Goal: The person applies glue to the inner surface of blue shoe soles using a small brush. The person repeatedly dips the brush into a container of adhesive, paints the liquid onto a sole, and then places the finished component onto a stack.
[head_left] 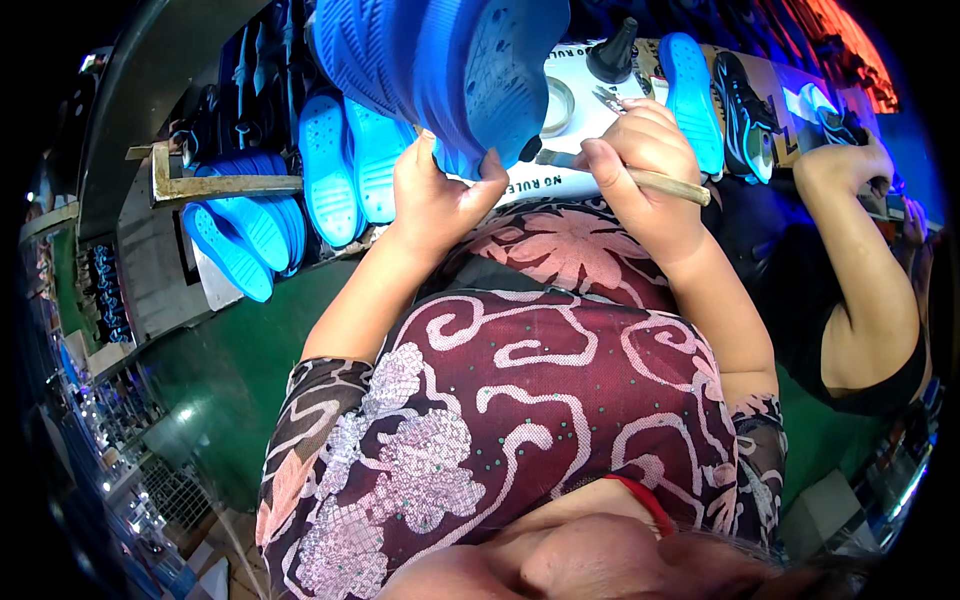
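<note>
My left hand [440,188] grips a stack of blue shoe soles [495,80] by its near end, thumb and fingers pinching the edge. The soles hang tilted above the white table mat, and the outermost one shows its dotted inner face. In my right hand [645,165] is a brush [672,187] with a pale wooden handle, held between thumb and fingers. Its dark tip meets the lower edge of the soles, or lies just beside it. A small metal tip [608,98] shows by my right fingers; I cannot tell whether it is held.
Behind my right hand are a round dish [556,106] and a black cone-shaped bottle [613,55]. Light-blue soles [335,170] lie at left beside a metal bracket [225,187]. Another sole [690,105] and a black shoe [742,118] stand at right, near a co-worker's arm [870,270].
</note>
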Tool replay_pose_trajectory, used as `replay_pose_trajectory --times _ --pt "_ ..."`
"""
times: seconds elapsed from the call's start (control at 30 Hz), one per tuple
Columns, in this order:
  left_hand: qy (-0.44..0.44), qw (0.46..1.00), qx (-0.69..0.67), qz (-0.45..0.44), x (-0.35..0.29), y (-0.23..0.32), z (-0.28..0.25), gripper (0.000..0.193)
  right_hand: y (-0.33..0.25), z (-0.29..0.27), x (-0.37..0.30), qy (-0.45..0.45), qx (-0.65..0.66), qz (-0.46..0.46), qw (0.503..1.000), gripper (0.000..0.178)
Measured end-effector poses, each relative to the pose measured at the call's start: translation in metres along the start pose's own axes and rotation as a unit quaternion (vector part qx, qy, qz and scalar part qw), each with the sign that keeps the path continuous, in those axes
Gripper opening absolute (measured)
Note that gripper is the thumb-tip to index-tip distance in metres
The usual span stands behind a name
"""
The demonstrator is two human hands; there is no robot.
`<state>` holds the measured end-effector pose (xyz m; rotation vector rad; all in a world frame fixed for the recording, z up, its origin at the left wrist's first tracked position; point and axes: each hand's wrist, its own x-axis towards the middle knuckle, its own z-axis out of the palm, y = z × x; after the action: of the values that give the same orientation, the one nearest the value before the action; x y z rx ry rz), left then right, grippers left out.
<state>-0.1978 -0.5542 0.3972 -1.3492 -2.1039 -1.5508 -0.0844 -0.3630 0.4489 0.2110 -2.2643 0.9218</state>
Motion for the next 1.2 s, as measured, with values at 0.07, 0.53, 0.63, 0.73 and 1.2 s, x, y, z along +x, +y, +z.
replay_pose_trajectory --times 0.07,0.53,0.63,0.73,1.2 --pt "0.005 1.000 -0.015 0.005 0.002 0.001 0.002 0.037 -0.002 0.002 0.002 0.003 -0.007 -0.006 1.000 0.017" --pt "0.067 0.997 -0.049 0.004 0.005 0.001 0.009 0.033 -0.006 0.006 -0.008 0.026 -0.027 0.023 0.999 0.021" --pt "0.067 0.995 -0.070 -0.013 0.008 0.007 0.008 0.029 -0.005 0.010 -0.009 0.016 -0.038 0.008 0.999 0.021" --pt "0.064 0.995 -0.076 -0.026 0.008 0.008 0.007 0.026 -0.007 0.007 -0.011 0.004 -0.034 0.012 0.999 0.022" --pt "0.029 0.996 0.043 0.075 0.006 -0.002 0.006 0.052 -0.008 0.001 -0.012 0.004 -0.054 0.031 0.998 0.018"
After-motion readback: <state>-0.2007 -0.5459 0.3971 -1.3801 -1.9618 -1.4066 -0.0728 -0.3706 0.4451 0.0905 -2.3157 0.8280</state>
